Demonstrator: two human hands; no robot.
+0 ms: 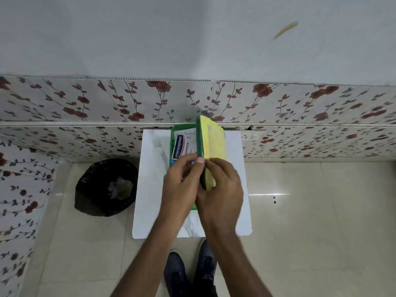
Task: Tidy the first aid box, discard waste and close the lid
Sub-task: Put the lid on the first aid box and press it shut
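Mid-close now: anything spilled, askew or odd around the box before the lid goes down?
Nothing spilled. The lid stands on edge, held by both hands, left hand and right hand. The Hansaplast pack lies flat inside the box.

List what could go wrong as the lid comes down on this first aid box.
1. The lid stands nearly upright, and the left hand has fingertips on its inner side; they may get pinched between lid and box.
2. The Hansaplast packet lies high in the box and might keep the lid from seating.
3. The box sits on a small white table; a hard push could slide it.
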